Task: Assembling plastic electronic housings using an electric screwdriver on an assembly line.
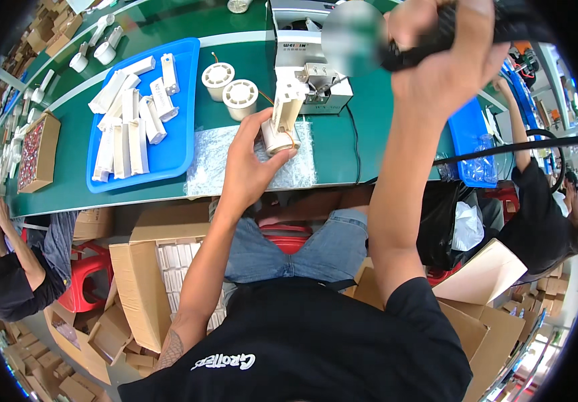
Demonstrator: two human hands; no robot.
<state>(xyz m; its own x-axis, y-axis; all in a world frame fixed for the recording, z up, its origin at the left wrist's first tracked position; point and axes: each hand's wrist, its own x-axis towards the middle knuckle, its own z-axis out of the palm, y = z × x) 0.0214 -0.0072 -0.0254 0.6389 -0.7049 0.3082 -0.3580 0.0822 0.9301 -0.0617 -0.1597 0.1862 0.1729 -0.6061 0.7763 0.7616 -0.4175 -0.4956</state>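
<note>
My left hand [252,161] is closed around the round base of a white plastic fitting [281,139], thumb at its front and a thin orange wire beside it. An upright narrow housing [289,104] rises from that base, close to a machine with a metal clamp [319,80]. My right hand [439,63] is raised high at the upper right, its fingers wrapped round a blurred black object [429,43] whose kind I cannot make out. Left of the fitting stand two white round spool-like parts [240,99], [218,79], one with an orange wire.
A blue tray [191,127] holds several long white housings. Bubble wrap [215,164] lies under the left hand's work. A carton of small red parts [44,154] stands at the left. A black cable [356,141] crosses the table; co-workers sit on both sides.
</note>
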